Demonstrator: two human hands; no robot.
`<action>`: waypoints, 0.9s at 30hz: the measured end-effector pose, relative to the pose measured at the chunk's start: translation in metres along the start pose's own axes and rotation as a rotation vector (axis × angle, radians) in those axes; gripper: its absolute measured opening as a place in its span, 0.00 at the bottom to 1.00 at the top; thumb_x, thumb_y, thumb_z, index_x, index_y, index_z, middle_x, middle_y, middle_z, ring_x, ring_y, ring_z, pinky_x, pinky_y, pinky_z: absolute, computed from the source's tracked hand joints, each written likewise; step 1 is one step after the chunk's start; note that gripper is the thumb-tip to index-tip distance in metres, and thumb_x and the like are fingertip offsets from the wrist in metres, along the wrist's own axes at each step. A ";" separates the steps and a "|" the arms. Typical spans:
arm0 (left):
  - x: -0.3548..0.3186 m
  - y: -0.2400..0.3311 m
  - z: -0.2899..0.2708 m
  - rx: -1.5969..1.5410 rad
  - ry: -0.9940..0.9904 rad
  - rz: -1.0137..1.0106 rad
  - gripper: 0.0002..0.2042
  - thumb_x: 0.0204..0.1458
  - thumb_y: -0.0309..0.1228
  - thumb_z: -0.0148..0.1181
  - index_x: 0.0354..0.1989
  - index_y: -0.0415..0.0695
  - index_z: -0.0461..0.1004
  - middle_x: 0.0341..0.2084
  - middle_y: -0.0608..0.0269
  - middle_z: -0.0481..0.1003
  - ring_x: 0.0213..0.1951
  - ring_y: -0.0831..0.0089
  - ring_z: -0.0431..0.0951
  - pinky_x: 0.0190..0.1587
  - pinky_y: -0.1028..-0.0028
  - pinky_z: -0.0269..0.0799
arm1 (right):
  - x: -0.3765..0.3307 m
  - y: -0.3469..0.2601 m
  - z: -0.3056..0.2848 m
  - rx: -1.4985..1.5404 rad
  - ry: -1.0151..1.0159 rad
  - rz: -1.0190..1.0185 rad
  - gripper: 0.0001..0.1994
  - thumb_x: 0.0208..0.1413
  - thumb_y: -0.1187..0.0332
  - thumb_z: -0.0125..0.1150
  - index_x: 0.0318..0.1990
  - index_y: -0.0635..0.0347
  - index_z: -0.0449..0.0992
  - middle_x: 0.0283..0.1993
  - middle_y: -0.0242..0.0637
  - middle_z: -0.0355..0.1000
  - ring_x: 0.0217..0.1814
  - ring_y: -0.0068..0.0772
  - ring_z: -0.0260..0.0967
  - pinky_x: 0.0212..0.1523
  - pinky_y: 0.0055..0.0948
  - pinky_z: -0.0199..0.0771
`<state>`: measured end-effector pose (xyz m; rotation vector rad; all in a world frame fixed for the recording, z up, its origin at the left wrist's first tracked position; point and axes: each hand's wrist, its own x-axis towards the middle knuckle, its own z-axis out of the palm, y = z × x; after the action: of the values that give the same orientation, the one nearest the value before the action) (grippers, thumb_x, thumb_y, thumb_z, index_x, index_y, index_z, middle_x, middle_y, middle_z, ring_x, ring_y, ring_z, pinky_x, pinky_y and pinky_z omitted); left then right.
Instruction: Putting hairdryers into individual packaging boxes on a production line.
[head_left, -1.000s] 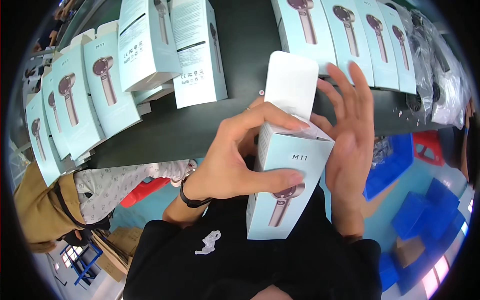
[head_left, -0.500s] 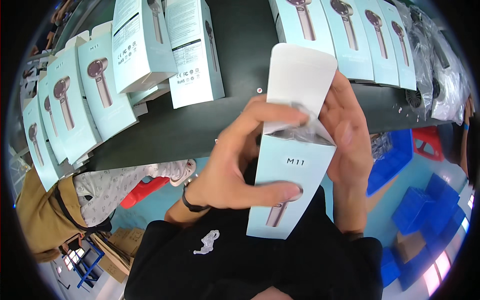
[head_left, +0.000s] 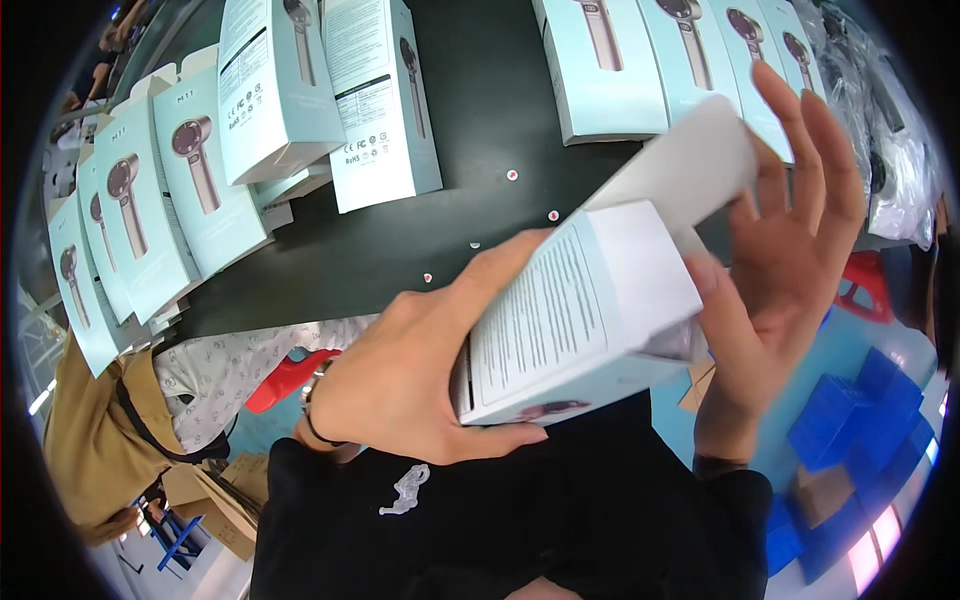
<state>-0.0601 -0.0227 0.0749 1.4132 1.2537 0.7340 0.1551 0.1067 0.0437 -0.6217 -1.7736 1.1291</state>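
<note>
left hand point(head_left: 400, 385) clamps pale-blue carton point(head_left: 585, 310) above dark table point(head_left: 480, 215) | right hand point(head_left: 790, 230) fingers spread wide at white flap point(head_left: 690, 155) | flap still open, closing left

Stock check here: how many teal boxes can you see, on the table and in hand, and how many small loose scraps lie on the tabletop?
Teal boxes on the table: at least 10
Held box, in the left hand: 1
Scraps: 4
Total: at least 15
</note>
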 end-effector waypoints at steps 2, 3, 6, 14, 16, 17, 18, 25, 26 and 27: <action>-0.001 0.004 -0.009 0.043 -0.026 -0.074 0.50 0.32 0.32 0.71 0.67 0.41 0.47 0.41 0.44 0.75 0.40 0.46 0.78 0.44 0.65 0.73 | 0.002 0.004 -0.003 -0.436 0.136 -0.155 0.31 0.47 0.65 0.65 0.60 0.57 0.62 0.64 0.51 0.58 0.63 0.49 0.62 0.55 0.41 0.70; -0.003 0.008 -0.014 0.048 -0.021 -0.082 0.50 0.32 0.32 0.71 0.67 0.41 0.47 0.41 0.44 0.75 0.40 0.46 0.78 0.44 0.65 0.73 | 0.001 0.001 -0.010 -0.425 0.135 -0.155 0.31 0.47 0.65 0.65 0.60 0.57 0.62 0.64 0.51 0.58 0.63 0.49 0.62 0.55 0.41 0.70; 0.001 0.018 -0.027 0.081 -0.134 -0.185 0.52 0.28 0.32 0.76 0.65 0.36 0.50 0.52 0.47 0.69 0.51 0.62 0.73 0.54 0.68 0.64 | -0.004 -0.023 -0.042 -0.867 0.193 -0.144 0.24 0.48 0.63 0.66 0.51 0.62 0.69 0.56 0.50 0.66 0.57 0.46 0.67 0.51 0.37 0.71; 0.029 0.029 -0.038 0.279 -0.198 -0.183 0.51 0.26 0.32 0.74 0.64 0.33 0.53 0.43 0.43 0.73 0.45 0.54 0.77 0.50 0.70 0.67 | 0.017 -0.008 -0.025 -0.171 -0.444 0.177 0.24 0.42 0.66 0.68 0.46 0.68 0.68 0.44 0.46 0.70 0.49 0.40 0.68 0.52 0.33 0.66; 0.031 0.029 -0.039 0.268 -0.195 -0.192 0.51 0.27 0.31 0.74 0.64 0.33 0.52 0.43 0.43 0.73 0.45 0.55 0.77 0.50 0.71 0.67 | 0.012 -0.001 -0.015 -0.307 -0.346 0.015 0.24 0.43 0.68 0.66 0.49 0.67 0.67 0.47 0.47 0.70 0.51 0.40 0.68 0.54 0.33 0.65; 0.031 0.030 -0.040 0.252 -0.192 -0.194 0.50 0.27 0.31 0.74 0.64 0.32 0.52 0.43 0.44 0.74 0.44 0.55 0.78 0.50 0.71 0.66 | 0.010 0.001 -0.011 -0.448 -0.246 -0.145 0.25 0.44 0.71 0.64 0.51 0.67 0.66 0.49 0.49 0.70 0.54 0.41 0.67 0.55 0.33 0.64; 0.032 0.033 -0.041 0.254 -0.195 -0.192 0.50 0.27 0.31 0.74 0.64 0.32 0.52 0.43 0.44 0.74 0.44 0.55 0.78 0.50 0.71 0.66 | 0.010 0.001 -0.014 -0.488 -0.200 -0.153 0.21 0.52 0.73 0.56 0.54 0.66 0.64 0.52 0.49 0.70 0.56 0.41 0.67 0.57 0.33 0.63; 0.038 0.046 -0.056 0.078 -0.254 -0.073 0.54 0.25 0.32 0.76 0.64 0.30 0.50 0.50 0.49 0.70 0.49 0.65 0.73 0.51 0.74 0.64 | 0.039 0.001 -0.025 0.084 -0.086 0.180 0.36 0.53 0.39 0.50 0.59 0.62 0.63 0.52 0.46 0.69 0.53 0.35 0.70 0.51 0.29 0.70; 0.038 0.048 -0.057 0.071 -0.261 -0.069 0.55 0.23 0.33 0.77 0.64 0.30 0.50 0.51 0.49 0.70 0.51 0.66 0.72 0.52 0.74 0.63 | 0.043 -0.003 -0.022 0.036 -0.122 0.272 0.41 0.48 0.34 0.50 0.58 0.60 0.65 0.52 0.44 0.68 0.53 0.34 0.69 0.50 0.27 0.71; 0.034 0.049 -0.059 0.062 -0.256 -0.076 0.56 0.21 0.33 0.78 0.64 0.30 0.50 0.51 0.49 0.69 0.52 0.67 0.71 0.53 0.74 0.62 | 0.052 -0.004 -0.023 0.049 -0.137 0.264 0.41 0.48 0.34 0.50 0.58 0.60 0.65 0.52 0.44 0.68 0.53 0.34 0.69 0.50 0.27 0.71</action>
<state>-0.0910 0.0327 0.1293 1.4506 1.1303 0.4500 0.1525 0.1556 0.0730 -0.7813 -1.8101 1.4194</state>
